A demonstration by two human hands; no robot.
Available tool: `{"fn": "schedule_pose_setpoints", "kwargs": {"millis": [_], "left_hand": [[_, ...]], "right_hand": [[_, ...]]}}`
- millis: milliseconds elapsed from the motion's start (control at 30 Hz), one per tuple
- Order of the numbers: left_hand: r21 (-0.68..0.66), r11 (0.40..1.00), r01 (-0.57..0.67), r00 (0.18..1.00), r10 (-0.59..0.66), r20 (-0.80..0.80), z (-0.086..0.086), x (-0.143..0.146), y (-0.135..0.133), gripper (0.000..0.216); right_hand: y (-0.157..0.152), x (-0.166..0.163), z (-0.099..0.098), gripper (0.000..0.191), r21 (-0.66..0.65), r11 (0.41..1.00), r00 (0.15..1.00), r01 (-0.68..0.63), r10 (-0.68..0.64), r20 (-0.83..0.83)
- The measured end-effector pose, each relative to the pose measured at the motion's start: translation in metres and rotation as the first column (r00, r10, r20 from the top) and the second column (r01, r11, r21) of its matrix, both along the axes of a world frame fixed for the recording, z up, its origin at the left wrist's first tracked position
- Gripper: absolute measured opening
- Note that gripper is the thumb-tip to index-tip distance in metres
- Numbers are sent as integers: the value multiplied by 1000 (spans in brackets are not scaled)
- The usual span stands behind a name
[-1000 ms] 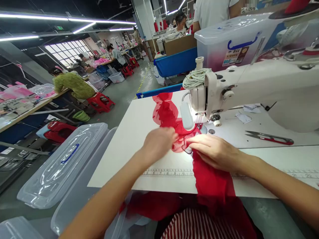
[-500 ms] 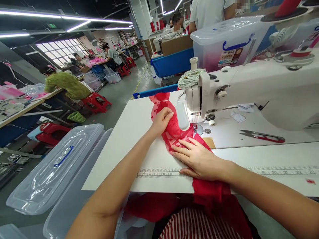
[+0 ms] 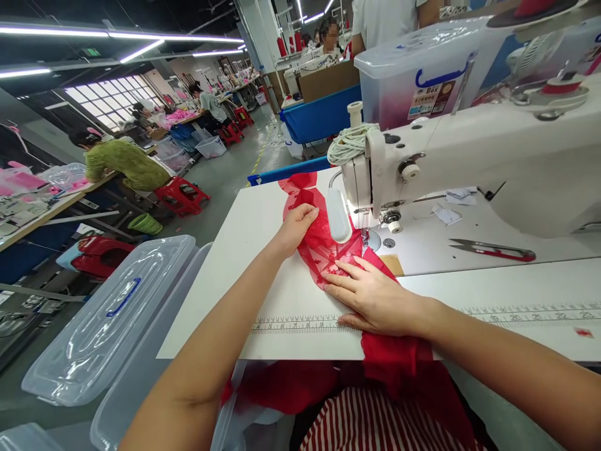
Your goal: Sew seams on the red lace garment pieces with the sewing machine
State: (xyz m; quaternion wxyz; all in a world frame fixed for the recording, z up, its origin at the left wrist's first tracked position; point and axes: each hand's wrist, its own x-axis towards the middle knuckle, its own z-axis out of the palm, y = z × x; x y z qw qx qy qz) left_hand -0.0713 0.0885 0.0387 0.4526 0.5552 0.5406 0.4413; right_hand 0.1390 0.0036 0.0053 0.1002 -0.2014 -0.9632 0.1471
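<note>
Sheer red lace fabric (image 3: 312, 250) lies across the white table and runs to the needle area of a white sewing machine (image 3: 451, 163). My left hand (image 3: 298, 228) pinches the lace left of the machine head, thumb and fingertips together. Flat on the fabric in front of the presser foot (image 3: 365, 238) rests my right hand (image 3: 370, 297), fingers stretched out. A denser red cloth (image 3: 397, 357) passes beneath this hand and hangs over the table's front edge towards my lap.
Red-handled thread snips (image 3: 493, 249) and paper scraps (image 3: 448, 215) lie on the machine bed. A printed ruler (image 3: 300, 324) runs along the table front. Lidded clear plastic boxes stand at left (image 3: 113, 313) and behind the machine (image 3: 413, 81). A person in green (image 3: 126, 164) sits farther left.
The lace between my hands looks flatter and more spread out. My left hand still pinches it and my right hand stays flat. The whole view has shifted slightly.
</note>
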Motion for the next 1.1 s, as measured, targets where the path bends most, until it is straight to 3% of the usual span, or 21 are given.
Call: {"fn": "schedule_pose_setpoints", "kwargs": {"millis": [233, 400, 467, 533, 567, 600, 633, 667, 733, 767, 833, 867, 933, 1000, 1100], "left_hand": [[-105, 994, -26, 997, 33, 63, -3, -2, 0, 42], [-110, 994, -22, 999, 25, 32, -1, -2, 0, 44], [-82, 996, -22, 1000, 22, 0, 3, -1, -2, 40], [-31, 999, -38, 999, 37, -31, 9, 2, -10, 33], [13, 999, -39, 997, 40, -61, 11, 5, -18, 28], [77, 997, -26, 992, 35, -123, 11, 8, -27, 24], [143, 990, 8, 980, 21, -200, 10, 12, -39, 19], [252, 960, 119, 919, -10, -394, 7, 16, -53, 18], [329, 857, 396, 684, -37, -729, -3, 26, -82, 20], [321, 798, 510, 574, -38, -818, -10, 30, -95, 22], [289, 735, 614, 443, -17, -896, -22, 36, -116, 29], [285, 735, 616, 440, -21, -898, -25, 38, -122, 28], [296, 808, 510, 541, -33, -840, -26, 39, -127, 22], [283, 903, 323, 672, -8, -740, -21, 38, -122, 13], [194, 965, 175, 729, 5, -684, -13, 38, -111, 20]], "right_hand": [[1, 1, 1, 61, 30, 999, 1000, -10, 10, -14], [0, 2, -1, 60, 23, 1000, 998, -20, 21, -53], [-1, 1, -2, 54, -21, 1000, 992, -14, 11, -125], [-1, -1, 0, 40, -161, 987, 956, 27, -72, -283], [0, -2, 2, 34, -300, 953, 911, 52, -169, -377], [1, -3, 5, 30, -485, 873, 843, 57, -302, -445], [2, -4, 7, 28, -679, 734, 761, 23, -454, -464], [4, -5, 9, 29, -833, 551, 680, -42, -596, -428], [8, -6, 12, 28, -962, 209, 570, -176, -775, -273], [11, -6, 12, 26, -971, 106, 542, -213, -815, -207], [15, -5, 10, 23, -972, 15, 516, -234, -846, -138], [16, -4, 8, 21, -971, -7, 516, -238, -848, -121], [19, -2, 5, 18, -967, -36, 524, -253, -845, -105], [20, -1, 2, 14, -964, -53, 538, -260, -837, -99], [21, 0, 2, 9, -963, -68, 572, -263, -815, -98]]}}
